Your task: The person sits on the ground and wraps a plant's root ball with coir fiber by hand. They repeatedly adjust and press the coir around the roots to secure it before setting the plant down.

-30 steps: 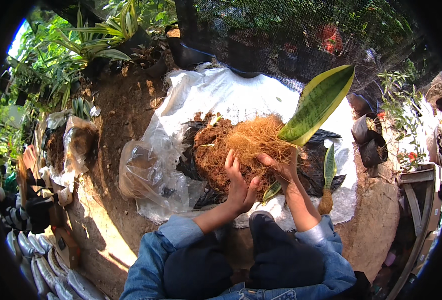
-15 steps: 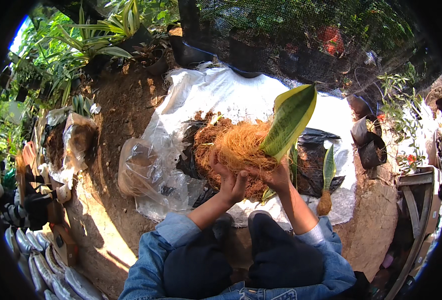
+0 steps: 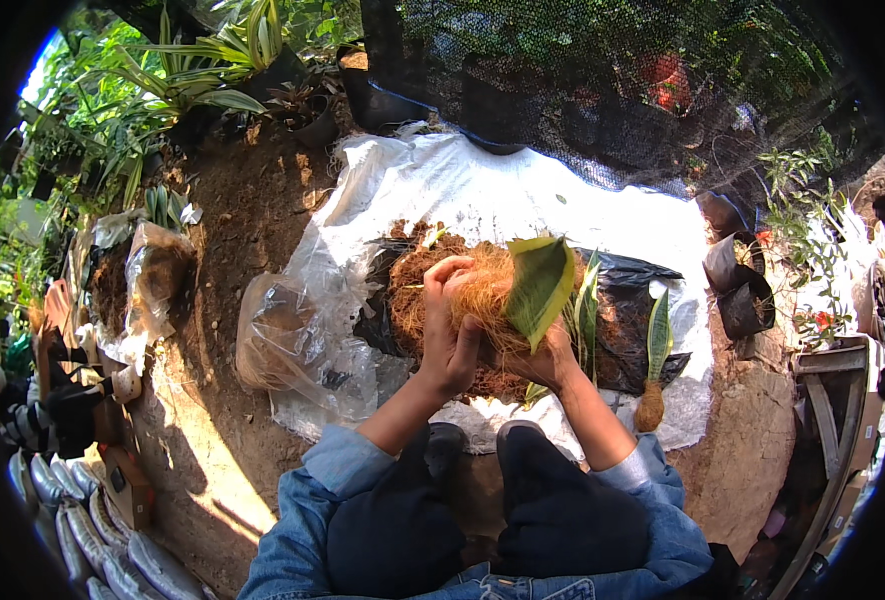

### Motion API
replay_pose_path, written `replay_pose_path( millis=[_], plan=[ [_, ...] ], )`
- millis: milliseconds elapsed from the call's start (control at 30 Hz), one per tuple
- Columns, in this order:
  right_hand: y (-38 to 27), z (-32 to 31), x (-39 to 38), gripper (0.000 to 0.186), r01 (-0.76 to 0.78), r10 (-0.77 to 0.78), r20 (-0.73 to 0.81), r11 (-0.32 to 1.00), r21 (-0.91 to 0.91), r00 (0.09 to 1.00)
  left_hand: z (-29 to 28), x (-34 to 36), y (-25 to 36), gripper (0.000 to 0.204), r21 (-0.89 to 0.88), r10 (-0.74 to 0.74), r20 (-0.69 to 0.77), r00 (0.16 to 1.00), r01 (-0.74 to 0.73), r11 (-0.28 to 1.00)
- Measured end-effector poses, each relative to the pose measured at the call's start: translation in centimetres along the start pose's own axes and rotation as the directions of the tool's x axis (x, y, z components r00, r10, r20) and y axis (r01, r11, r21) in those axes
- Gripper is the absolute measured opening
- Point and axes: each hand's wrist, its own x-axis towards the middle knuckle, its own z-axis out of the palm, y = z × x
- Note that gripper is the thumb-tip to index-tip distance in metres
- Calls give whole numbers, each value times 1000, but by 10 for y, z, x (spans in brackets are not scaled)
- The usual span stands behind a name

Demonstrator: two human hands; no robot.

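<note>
Between my two hands is a snake plant (image 3: 541, 285), its broad yellow-edged leaf tilted toward me. A bundle of orange-brown coconut fibre (image 3: 483, 295) surrounds its base. My left hand (image 3: 451, 335) presses on the left side of the fibre, fingers curled over it. On the other side my right hand (image 3: 553, 358) grips the bundle from below, its fingers partly hidden by leaf and fibre. Reddish-brown coir (image 3: 408, 275) lies heaped under the hands on black plastic. Just right of the heap stands another variegated leaf (image 3: 587, 305).
A white woven sheet (image 3: 623, 215) covers the ground. To the left sits a clear plastic bag (image 3: 278, 335) with brown material. A small snake plant with a wrapped root ball (image 3: 651, 408) lies right. Black pots (image 3: 743, 300) stand farther right; dark shade netting (image 3: 583, 80) hangs at the back.
The leaf has tipped down toward me and swung left. My left hand has moved up along the fibre's side, its fingers now over the bundle.
</note>
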Motion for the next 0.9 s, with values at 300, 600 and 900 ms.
replay_pose_path(
  millis=[300,600,900],
  plan=[
    [-24,-5,6,76,239,-192,159,894,-378,969,-4,0,5,42,-293,-152,97,984,175,940],
    [-38,-10,7,122,95,-23,233,948,-303,972,-3,2,-5,58,-352,-123,138,983,164,921],
    [-24,-39,23,119,1,-53,273,982,190,961,-1,18,-4,47,-375,-242,119,963,269,887]
  ],
)
